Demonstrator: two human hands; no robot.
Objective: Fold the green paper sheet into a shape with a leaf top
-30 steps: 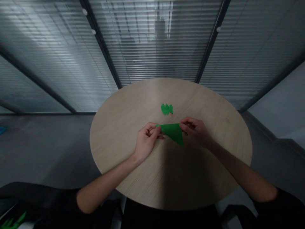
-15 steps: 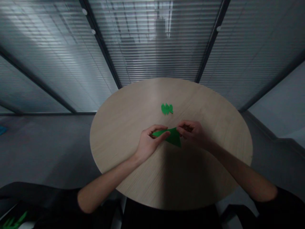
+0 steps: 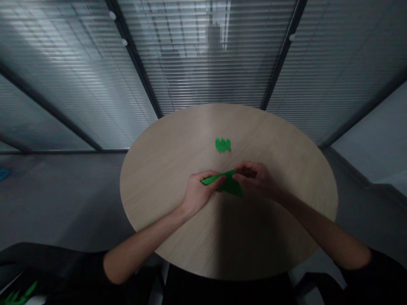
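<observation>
A piece of green paper is held up over the round wooden table, its pointed corner hanging down to the right. My left hand is closed on its left part, thumb on the near face and fingers behind. At the upper right edge my right hand pinches the paper between thumb and fingertips. Beyond the hands a small green cut-out with a jagged, leaf-like outline lies flat on the tabletop.
Behind the table stands a glass partition with blinds. A blue object lies on the floor at far left. Green pieces show in the bottom left corner, beside my dark sleeve.
The green paper has tilted slightly, its left end a little lower. My right thumb has moved left onto the paper's near face. The cut-out has not moved.
</observation>
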